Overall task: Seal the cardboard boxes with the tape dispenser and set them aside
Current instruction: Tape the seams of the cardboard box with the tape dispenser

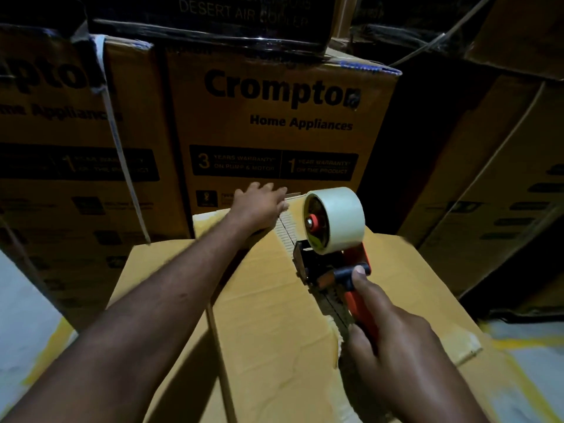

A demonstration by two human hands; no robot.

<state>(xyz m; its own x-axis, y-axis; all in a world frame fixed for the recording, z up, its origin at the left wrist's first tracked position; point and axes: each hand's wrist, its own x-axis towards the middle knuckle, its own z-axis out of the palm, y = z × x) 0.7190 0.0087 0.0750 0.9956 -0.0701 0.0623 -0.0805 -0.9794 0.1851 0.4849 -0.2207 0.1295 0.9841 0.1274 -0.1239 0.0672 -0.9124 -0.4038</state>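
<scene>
A plain cardboard box (265, 306) fills the lower middle of the head view, its top flaps closed along a centre seam. My right hand (393, 340) grips the orange handle of a tape dispenser (332, 248) carrying a pale tape roll. The dispenser sits on the seam near the box's middle, and a strip of tape (288, 227) runs from it to the far edge. My left hand (259, 206) lies flat with straight fingers on the far end of the left flap, beside the tape.
Tall printed "Crompton Home Appliances" cartons (274, 126) stand just behind the box, with more cartons stacked at left (61, 148) and right (503, 184). A second plain box (152, 285) sits under or beside the one being taped. Pale floor (21, 325) shows at both lower corners.
</scene>
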